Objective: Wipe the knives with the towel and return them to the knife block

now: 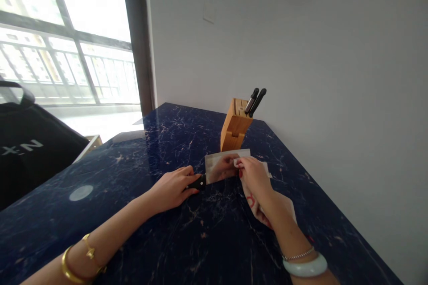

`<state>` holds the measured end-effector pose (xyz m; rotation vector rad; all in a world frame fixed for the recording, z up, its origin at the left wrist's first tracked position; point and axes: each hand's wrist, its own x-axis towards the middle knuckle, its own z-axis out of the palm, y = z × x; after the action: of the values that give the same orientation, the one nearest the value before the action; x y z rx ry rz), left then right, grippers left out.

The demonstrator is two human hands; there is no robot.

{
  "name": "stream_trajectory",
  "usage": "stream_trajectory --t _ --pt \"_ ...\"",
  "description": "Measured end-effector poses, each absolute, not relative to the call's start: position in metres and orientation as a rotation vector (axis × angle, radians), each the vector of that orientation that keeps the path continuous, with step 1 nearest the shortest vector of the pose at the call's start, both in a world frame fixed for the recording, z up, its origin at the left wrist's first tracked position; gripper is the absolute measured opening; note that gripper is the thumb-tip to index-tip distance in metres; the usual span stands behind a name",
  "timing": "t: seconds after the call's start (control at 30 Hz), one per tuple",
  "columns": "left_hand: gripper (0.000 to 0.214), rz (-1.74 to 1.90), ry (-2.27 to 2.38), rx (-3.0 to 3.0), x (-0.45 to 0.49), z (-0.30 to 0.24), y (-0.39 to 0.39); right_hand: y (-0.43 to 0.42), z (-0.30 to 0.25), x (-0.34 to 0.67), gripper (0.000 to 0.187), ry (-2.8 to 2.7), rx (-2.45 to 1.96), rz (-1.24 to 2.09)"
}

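Note:
My left hand grips the black handle of a cleaver, whose broad shiny blade points to the right and mirrors my fingers. My right hand is closed on a pale cloth with red markings. A bunched part of that cloth is pinched at the fingertips against or just over the blade's right part; whether it touches I cannot tell. The rest of the cloth hangs below my right hand and wrist. Just behind the blade stands a wooden knife block, with two black-handled tools in its slots.
The dark blue marbled table meets a plain wall at the back and right. A round pale disc or reflection shows at the table's left. A black bag or chair cover with white lettering stands beyond the left edge, near a bright window.

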<state>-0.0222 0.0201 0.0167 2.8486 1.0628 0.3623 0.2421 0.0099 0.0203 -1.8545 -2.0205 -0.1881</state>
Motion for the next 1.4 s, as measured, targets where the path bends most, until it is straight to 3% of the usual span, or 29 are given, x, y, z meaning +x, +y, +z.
stream_trajectory --t 0.2,0.47,0.7,0.87,1.4 --pt "0.035 0.362 1.090 2.852 -0.024 0.015 0.022 -0.001 0.023 0.192 0.016 -2.228 -1.550 -0.150" --pt "0.035 0.358 1.058 2.862 -0.024 0.015 0.020 0.015 0.015 0.237 0.024 -1.939 -1.807 -0.251" --pt "0.035 0.365 1.075 2.852 -0.023 0.014 0.020 0.001 0.017 0.200 0.014 -2.115 -1.684 -0.277" --pt "0.034 0.364 1.070 2.869 -0.021 0.015 0.020 -0.008 0.022 0.172 0.015 -2.285 -1.487 -0.199" --pt "0.033 0.379 1.043 2.885 -0.018 0.018 0.016 -0.009 0.028 0.175 0.020 -2.399 -1.447 0.075"
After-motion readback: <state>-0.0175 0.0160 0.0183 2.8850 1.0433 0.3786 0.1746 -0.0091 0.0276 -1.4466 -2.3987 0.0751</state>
